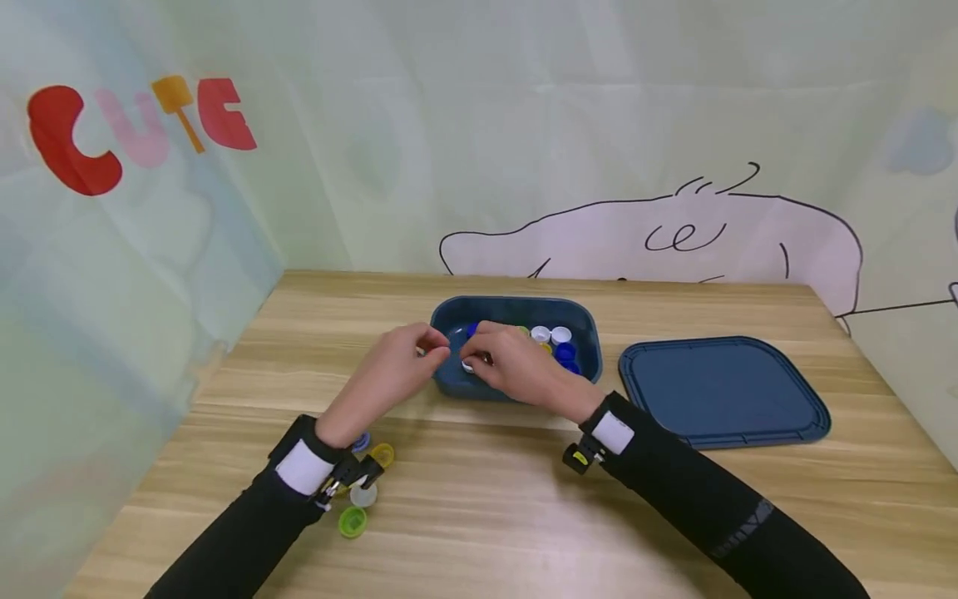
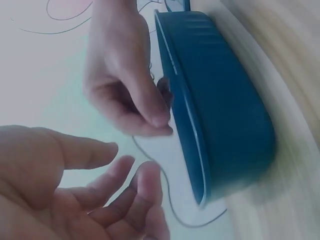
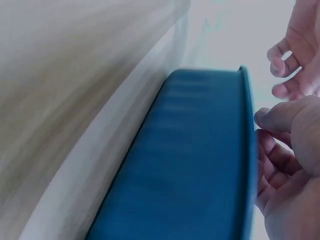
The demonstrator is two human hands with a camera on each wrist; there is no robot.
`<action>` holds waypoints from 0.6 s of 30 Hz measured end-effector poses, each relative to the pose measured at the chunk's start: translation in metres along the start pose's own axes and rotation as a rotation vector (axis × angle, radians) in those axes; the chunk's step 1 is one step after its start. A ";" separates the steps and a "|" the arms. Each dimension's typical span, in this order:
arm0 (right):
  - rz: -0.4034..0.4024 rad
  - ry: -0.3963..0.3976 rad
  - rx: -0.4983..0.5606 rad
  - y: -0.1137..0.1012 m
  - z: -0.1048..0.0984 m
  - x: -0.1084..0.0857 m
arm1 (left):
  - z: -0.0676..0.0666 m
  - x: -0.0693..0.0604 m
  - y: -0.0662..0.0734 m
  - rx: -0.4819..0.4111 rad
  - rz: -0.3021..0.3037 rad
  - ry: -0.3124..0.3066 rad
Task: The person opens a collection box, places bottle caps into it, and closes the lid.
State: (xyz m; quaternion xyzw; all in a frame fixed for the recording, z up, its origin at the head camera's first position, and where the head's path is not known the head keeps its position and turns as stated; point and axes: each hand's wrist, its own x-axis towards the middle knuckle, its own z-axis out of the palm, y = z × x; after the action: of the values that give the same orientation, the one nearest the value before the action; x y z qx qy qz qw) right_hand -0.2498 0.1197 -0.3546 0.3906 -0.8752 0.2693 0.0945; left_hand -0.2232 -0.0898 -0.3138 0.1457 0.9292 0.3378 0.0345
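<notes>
My left hand [image 1: 389,374] hangs at the left rim of the dark blue box [image 1: 516,393], its thumb and fingers apart with nothing between them. In the left wrist view, the left hand's [image 2: 90,185] fingers are loosely bent. Over the box reaches my right hand [image 1: 520,362], fingers bent down and tips close together. A white cap [image 1: 467,366] shows at those fingertips; whether it is pinched or lies beneath them is unclear. The right wrist view shows the right hand [image 3: 292,150] beside the box wall [image 3: 180,155]. White caps [image 1: 560,335] and blue caps [image 1: 565,353] lie inside.
A dark blue lid [image 1: 722,389] lies flat on the wooden table [image 1: 479,516], right of the box. Near the left wrist are a green cap [image 1: 353,522], a translucent white cap [image 1: 363,496], a yellow cap [image 1: 382,454] and a blue cap [image 1: 362,442]. A printed cloth [image 1: 359,166] hangs behind.
</notes>
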 end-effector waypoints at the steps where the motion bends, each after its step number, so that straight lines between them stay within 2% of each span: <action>1: -0.007 0.004 0.005 -0.004 0.000 -0.002 | -0.003 -0.005 -0.003 -0.002 -0.001 -0.009; 6: -0.067 0.043 0.007 -0.023 0.001 -0.007 | -0.014 -0.033 -0.018 0.011 0.019 -0.028; 10: -0.129 0.057 0.012 -0.041 0.006 -0.007 | -0.015 -0.056 -0.031 0.062 -0.016 -0.060; 13: -0.162 0.002 0.020 -0.055 0.013 -0.007 | -0.012 -0.071 -0.042 0.090 -0.047 -0.067; 18: -0.210 -0.156 -0.038 -0.071 0.037 -0.005 | -0.002 -0.088 -0.053 0.145 -0.039 -0.051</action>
State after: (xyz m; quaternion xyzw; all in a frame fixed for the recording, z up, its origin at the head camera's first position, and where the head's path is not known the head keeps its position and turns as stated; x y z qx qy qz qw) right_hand -0.1926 0.0633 -0.3593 0.4980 -0.8391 0.2103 0.0612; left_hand -0.1526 -0.1559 -0.3492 0.1384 0.9528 0.2649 0.0543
